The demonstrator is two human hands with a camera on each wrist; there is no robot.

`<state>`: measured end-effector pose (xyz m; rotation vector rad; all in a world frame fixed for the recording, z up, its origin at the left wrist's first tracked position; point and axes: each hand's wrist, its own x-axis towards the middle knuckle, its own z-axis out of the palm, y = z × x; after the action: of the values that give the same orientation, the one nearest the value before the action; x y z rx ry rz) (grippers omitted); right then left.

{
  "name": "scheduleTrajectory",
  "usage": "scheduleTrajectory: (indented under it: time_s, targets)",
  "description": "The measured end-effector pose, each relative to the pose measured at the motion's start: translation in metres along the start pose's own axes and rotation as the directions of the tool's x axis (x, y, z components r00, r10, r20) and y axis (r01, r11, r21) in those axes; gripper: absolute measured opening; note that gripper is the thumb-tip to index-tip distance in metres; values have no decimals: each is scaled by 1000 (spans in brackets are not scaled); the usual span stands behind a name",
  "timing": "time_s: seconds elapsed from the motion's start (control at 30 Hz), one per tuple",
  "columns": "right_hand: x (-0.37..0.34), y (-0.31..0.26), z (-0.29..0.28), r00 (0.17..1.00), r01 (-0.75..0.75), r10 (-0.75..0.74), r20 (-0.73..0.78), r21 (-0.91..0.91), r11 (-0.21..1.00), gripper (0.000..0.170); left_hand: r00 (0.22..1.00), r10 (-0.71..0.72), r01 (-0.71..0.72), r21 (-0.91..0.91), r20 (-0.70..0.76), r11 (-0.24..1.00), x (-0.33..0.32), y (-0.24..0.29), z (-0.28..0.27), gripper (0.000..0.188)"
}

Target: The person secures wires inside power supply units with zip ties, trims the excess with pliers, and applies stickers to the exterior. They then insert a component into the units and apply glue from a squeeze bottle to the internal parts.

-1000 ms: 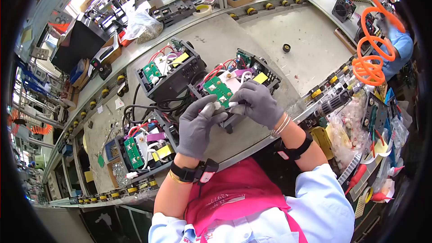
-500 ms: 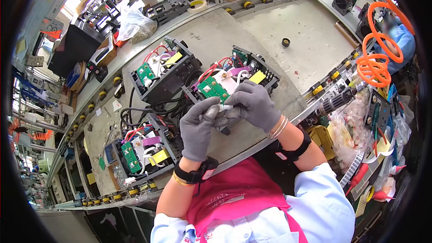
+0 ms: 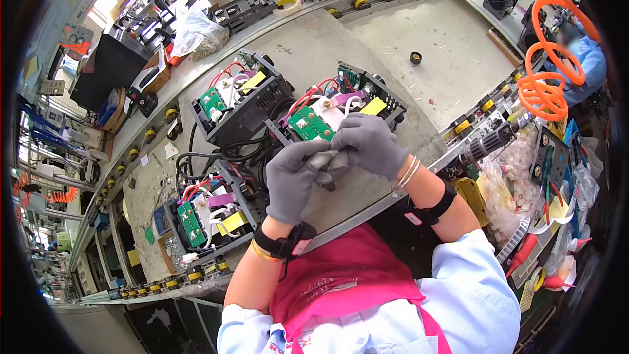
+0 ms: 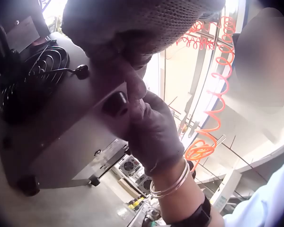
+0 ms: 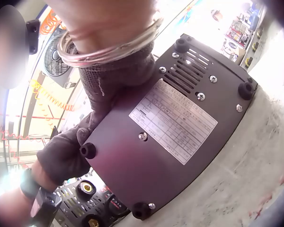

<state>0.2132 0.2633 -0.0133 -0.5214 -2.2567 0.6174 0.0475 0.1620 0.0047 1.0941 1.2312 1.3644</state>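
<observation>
Both hands wear grey gloves and meet at the fingertips over the near edge of an uncovered electrical unit [image 3: 392, 106]. The left hand [image 3: 288, 180] and right hand [image 3: 372, 147] pinch a small white piece between them, now hidden by the fingers; I cannot tell its exact kind. Just beyond the fingertips lies the unit's green circuit board [image 3: 309, 123], with red wires and a purple strip behind it. In the right wrist view, the unit's dark panel [image 5: 118, 168] carries a printed label [image 5: 175, 122], screws and rubber feet.
Two similar open units, one at the back left [image 3: 242, 118] and one at the near left [image 3: 226, 236], stand on the bench. Black cables [image 3: 196, 157] lie between them. A loose black roller [image 3: 416, 58] is farther right. An orange coiled hose [image 3: 542, 95] hangs at right.
The fingertips have drawn closer together, covering the white piece that showed between them earlier. The units have stayed in place on the bench, while the head view has shifted slightly.
</observation>
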Motion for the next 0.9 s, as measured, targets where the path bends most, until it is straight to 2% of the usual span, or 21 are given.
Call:
scheduleTrajectory:
  time_s: [0.1,0.13,0.2,0.23,0.3,0.33,0.37,0.4,0.47,0.5,0.57,0.63,0.7,0.77,0.8,0.83,0.87,0.9]
  targets:
    - [1,6,-1,999,-22,23,28,-9,1000,21,999,-22,24,-51,38,998,1,-4,-1,20]
    - [4,-1,-10,987,-90,91,133,-10,996,22,999,-29,32,-69,40,997,0,-2,0,20]
    - [13,-11,-28,931,-98,102,351,-29,995,27,999,-34,33,-66,-18,997,-12,14,4,21]
    - [23,-14,-41,886,-87,99,454,-46,995,30,999,-21,23,76,-29,997,-24,33,-1,23]
    - [45,-45,-85,795,-4,98,599,-157,988,37,997,52,-65,309,52,949,-48,53,-31,25]
    - [53,-55,-99,812,-29,117,572,-160,987,38,982,-189,182,238,6,954,-62,84,-48,20]
    - [64,-65,-110,828,-58,139,543,-164,985,39,907,-421,418,153,-16,895,-77,122,-64,16]
    - [79,-77,-120,814,-24,146,563,-219,975,37,910,-407,411,322,-83,853,-89,148,-81,17]
    - [110,-88,-127,773,61,140,618,-292,954,31,861,-465,507,284,-205,814,-105,194,-112,22]
    - [125,-82,-122,746,113,117,656,-299,948,25,800,-549,579,70,-243,812,-109,211,-126,29]
    - [159,-77,-94,706,147,148,692,-348,926,25,872,-442,482,208,-211,851,-113,227,-150,34]
    - [191,-61,-46,730,175,91,678,-314,933,28,892,-436,453,267,-120,851,-93,234,-161,36]
    - [216,-31,14,788,253,-113,605,-151,956,32,946,-311,323,306,-90,895,-61,220,-168,33]
    - [231,-6,71,768,406,-289,572,-84,910,32,934,-337,356,285,-116,890,-24,207,-176,30]
    - [235,-12,81,723,384,-233,650,-98,918,32,949,-291,314,323,-118,893,-6,188,-186,25]
    - [236,-15,90,666,359,-169,726,-114,926,32,965,-222,254,284,-139,925,10,168,-192,22]
    - [237,-11,98,622,408,-219,751,-73,910,32,959,-246,274,229,-145,934,27,148,-198,21]
    - [237,-9,102,623,383,-198,757,-74,921,33,950,-273,297,167,-152,940,40,135,-202,22]
